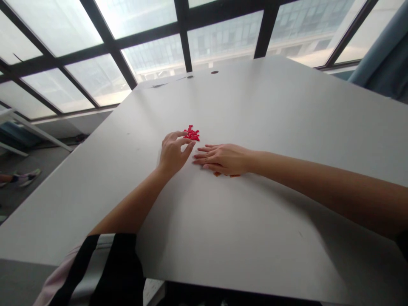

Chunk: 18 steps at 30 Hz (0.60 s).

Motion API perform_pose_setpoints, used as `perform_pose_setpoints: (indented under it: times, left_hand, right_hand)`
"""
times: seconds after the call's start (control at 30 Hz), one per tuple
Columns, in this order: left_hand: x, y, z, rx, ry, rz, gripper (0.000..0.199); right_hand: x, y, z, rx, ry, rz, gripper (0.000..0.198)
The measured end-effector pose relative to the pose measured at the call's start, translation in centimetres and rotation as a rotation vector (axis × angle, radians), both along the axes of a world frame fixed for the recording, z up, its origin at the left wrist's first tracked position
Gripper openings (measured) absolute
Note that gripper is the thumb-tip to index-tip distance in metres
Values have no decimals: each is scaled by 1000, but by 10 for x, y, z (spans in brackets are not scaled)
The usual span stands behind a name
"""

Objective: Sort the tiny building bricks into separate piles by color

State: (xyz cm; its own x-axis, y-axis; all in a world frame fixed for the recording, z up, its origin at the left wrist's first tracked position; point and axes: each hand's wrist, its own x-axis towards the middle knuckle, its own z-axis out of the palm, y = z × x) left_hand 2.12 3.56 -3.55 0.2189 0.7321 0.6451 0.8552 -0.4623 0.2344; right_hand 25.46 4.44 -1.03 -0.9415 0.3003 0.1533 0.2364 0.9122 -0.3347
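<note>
A small heap of red pieces (192,134) lies on the white table (255,106). My left hand (174,151) is at the left edge of this heap, its fingers apart and curved toward the pieces, with the thumb just below them. Palm down, my right hand (225,158) rests on the table to the right with its fingers stretched out. Some orange pieces (235,175) show from under its near side; the rest of them, if any, are hidden by the hand. The pieces are too small to name their kind.
Large dark-framed windows (153,55) stand behind the table. Two round holes, one of them a dark hole (214,72), are near its far edge. At the left, a person's shoe (29,177) shows on the floor. A blue curtain (382,59) hangs at the right.
</note>
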Motion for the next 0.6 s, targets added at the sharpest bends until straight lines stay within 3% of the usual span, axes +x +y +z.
perform_pose_setpoints:
  times: [0.23, 0.3, 0.43, 0.53, 0.6]
  left_hand:
    - [-1, -1, -1, -17, -9, -16, 19]
    - [2, -6, 0, -3, -2, -23, 18]
    - [14, -22, 2, 22, 52, -90, 15]
    - [24, -31, 4, 31, 106, -159, 13]
    - [29, -35, 5, 36, 129, -185, 12]
  right_hand:
    - [28, -9, 4, -46, -7, -7, 46]
    - [44, -16, 10, -73, 67, -78, 46]
    - [94, -37, 13, -32, 223, -517, 52]
    - [125, -53, -3, -20, 187, -808, 59]
    - [130, -58, -20, -24, 129, -881, 67]
